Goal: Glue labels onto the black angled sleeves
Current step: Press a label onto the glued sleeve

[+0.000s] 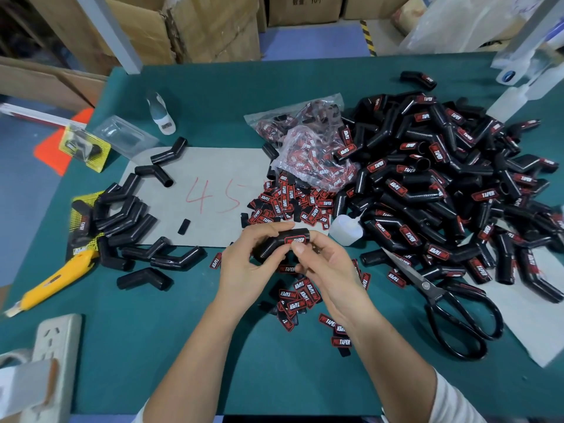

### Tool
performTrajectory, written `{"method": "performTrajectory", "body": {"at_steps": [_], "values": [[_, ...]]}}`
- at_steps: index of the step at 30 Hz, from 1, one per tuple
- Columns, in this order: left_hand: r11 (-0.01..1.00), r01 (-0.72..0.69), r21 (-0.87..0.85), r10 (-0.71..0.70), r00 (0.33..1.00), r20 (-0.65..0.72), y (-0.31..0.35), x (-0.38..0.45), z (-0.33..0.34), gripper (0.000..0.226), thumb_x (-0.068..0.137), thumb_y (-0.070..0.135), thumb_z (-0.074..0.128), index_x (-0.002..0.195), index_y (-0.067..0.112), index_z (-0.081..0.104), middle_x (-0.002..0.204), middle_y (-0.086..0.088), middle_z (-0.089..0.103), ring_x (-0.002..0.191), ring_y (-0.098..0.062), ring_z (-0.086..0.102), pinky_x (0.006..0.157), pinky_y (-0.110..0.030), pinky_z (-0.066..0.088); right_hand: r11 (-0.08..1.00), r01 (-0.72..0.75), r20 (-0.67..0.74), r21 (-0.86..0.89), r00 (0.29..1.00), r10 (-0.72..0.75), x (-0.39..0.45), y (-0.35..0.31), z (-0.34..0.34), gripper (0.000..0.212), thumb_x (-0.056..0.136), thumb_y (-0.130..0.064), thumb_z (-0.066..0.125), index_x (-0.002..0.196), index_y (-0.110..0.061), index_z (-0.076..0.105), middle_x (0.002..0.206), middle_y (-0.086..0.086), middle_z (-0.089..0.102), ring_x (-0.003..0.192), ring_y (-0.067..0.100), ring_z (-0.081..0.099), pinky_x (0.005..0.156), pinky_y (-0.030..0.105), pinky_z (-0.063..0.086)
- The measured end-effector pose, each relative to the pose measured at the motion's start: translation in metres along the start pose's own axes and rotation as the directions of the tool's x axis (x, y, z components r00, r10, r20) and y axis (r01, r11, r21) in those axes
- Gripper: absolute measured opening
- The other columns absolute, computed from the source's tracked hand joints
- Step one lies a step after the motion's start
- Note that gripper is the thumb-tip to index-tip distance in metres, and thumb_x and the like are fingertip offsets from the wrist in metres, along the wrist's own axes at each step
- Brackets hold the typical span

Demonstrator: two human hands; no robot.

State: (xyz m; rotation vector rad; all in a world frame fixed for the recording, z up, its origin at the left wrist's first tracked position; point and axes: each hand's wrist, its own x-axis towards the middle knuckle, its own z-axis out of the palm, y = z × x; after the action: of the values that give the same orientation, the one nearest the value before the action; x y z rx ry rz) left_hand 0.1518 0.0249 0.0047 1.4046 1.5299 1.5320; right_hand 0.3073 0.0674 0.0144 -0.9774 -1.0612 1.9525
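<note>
You hold one black angled sleeve (279, 242) above the green table (183, 331), near its front centre, between both hands. Your left hand (247, 264) curls round the sleeve's lower, ribbed leg, thumb over the top. Your right hand (323, 264) pinches the upper leg, its thumb tip pressing on the label (295, 240) already seated there; the other right fingers are folded beneath, and how far they wrap cannot be told.

The sleeve is matte black, bent at a shallow angle, with fine ribbing near the bend. The label is a small black rectangle with a red border and white lettering reading TAPER, lying flat along the leg.

To your right lies a large heap of labelled sleeves (442, 184). To your left is a smaller group of unlabelled sleeves (128, 215). Loose labels (293, 203) are scattered behind and below your hands, beside a clear bag of labels (308, 145). A glue bottle (345, 230) lies just right of the held sleeve. Scissors (451, 303) and a yellow utility knife (55, 279) rest on the table.
</note>
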Motion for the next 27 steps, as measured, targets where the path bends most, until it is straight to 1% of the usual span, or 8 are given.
{"method": "performTrajectory", "body": {"at_steps": [3, 4, 6, 9, 12, 19, 24, 27], "values": [[0.994, -0.022, 0.11, 0.022, 1.0, 0.004, 0.0, -0.002, 0.0004, 0.047, 0.093, 0.021, 0.077, 0.121, 0.054, 0.058, 0.126, 0.019, 0.072, 0.119, -0.009, 0.069, 0.101, -0.033, 0.054, 0.999, -0.02, -0.02, 0.044, 1.0, 0.021, -0.0004, 0.0007, 0.0026, 0.019, 0.091, -0.025, 0.074, 0.106, -0.014, 0.075, 0.091, 0.01, 0.053, 0.078, 0.005, 0.057, 0.079, 0.024, 0.052], [0.99, -0.039, 0.135, 0.038, 0.999, 0.008, 0.0003, -0.0019, 0.0005, 0.048, 0.094, 0.022, 0.075, 0.123, 0.055, 0.057, 0.127, 0.021, 0.071, 0.12, -0.007, 0.068, 0.101, -0.029, 0.053, 0.997, -0.024, -0.026, 0.067, 0.999, 0.026, -0.0005, 0.0004, 0.0033, 0.019, 0.09, -0.024, 0.074, 0.105, -0.013, 0.074, 0.091, 0.01, 0.048, 0.077, 0.006, 0.056, 0.078, 0.024, 0.051], [0.985, -0.066, 0.158, 0.063, 0.998, 0.025, 0.0014, -0.0001, 0.001, 0.05, 0.094, 0.022, 0.073, 0.125, 0.057, 0.055, 0.129, 0.024, 0.07, 0.121, -0.004, 0.067, 0.102, -0.023, 0.051, 0.994, -0.029, -0.025, 0.102, 0.999, 0.031, -0.0002, 0.0005, 0.0046, 0.015, 0.089, -0.022, 0.074, 0.103, -0.018, 0.075, 0.085, 0.008, 0.05, 0.076, 0.004, 0.057, 0.078, 0.024, 0.051], [0.979, -0.125, 0.159, 0.118, 0.992, 0.05, 0.0028, 0.0023, 0.0011, 0.052, 0.095, 0.02, 0.071, 0.126, 0.058, 0.054, 0.13, 0.025, 0.069, 0.122, -0.003, 0.066, 0.103, -0.015, 0.046, 0.991, -0.038, -0.015, 0.13, 0.999, 0.04, -0.0002, -0.0004, 0.0059, 0.013, 0.089, -0.02, 0.073, 0.101, -0.023, 0.077, 0.079, -0.006, 0.06, 0.075, 0.002, 0.058, 0.077, 0.023, 0.051], [0.976, -0.152, 0.155, 0.146, 0.988, 0.05, 0.0015, 0.0031, 0.0007, 0.051, 0.097, 0.019, 0.071, 0.126, 0.057, 0.054, 0.132, 0.025, 0.068, 0.123, -0.005, 0.066, 0.104, -0.016, 0.045, 0.991, -0.031, -0.017, 0.133, 0.999, 0.034, -0.0004, -0.0011, 0.0051, 0.014, 0.09, -0.02, 0.072, 0.103, -0.023, 0.078, 0.081, -0.006, 0.063, 0.074, 0.003, 0.057, 0.079, 0.025, 0.05], [0.98, -0.112, 0.162, 0.113, 0.994, 0.006, -0.0011, 0.0, 0.0004, 0.05, 0.096, 0.021, 0.074, 0.127, 0.055, 0.055, 0.129, 0.022, 0.071, 0.121, -0.007, 0.068, 0.103, -0.021, 0.05, 0.996, -0.03, -0.016, 0.087, 0.999, 0.032, -0.0008, -0.0024, 0.0029, 0.019, 0.09, -0.023, 0.075, 0.108, -0.02, 0.079, 0.09, 0.004, 0.061, 0.082, 0.007, 0.06, 0.082, 0.027, 0.051], [0.981, -0.102, 0.164, 0.096, 0.994, 0.048, 0.0022, 0.0, -0.0025, 0.048, 0.096, 0.024, 0.074, 0.129, 0.055, 0.057, 0.127, 0.023, 0.07, 0.119, -0.004, 0.068, 0.101, -0.017, 0.049, 0.999, -0.044, -0.005, 0.01, 0.999, 0.044, -0.0017, -0.0078, -0.0008, 0.022, 0.084, -0.033, 0.08, 0.104, -0.024, 0.081, 0.095, 0.005, 0.065, 0.091, 0.014, 0.058, 0.083, 0.029, 0.05], [0.981, -0.108, 0.159, 0.099, 0.993, 0.067, 0.0025, 0.0005, -0.0027, 0.048, 0.096, 0.024, 0.073, 0.13, 0.055, 0.058, 0.128, 0.025, 0.07, 0.118, -0.003, 0.068, 0.1, -0.016, 0.049, 0.998, -0.065, 0.003, 0.007, 0.998, 0.065, -0.0019, -0.0085, -0.0017, 0.026, 0.084, -0.033, 0.079, 0.108, -0.023, 0.081, 0.099, 0.012, 0.061, 0.094, 0.02, 0.055, 0.086, 0.032, 0.049]]}}
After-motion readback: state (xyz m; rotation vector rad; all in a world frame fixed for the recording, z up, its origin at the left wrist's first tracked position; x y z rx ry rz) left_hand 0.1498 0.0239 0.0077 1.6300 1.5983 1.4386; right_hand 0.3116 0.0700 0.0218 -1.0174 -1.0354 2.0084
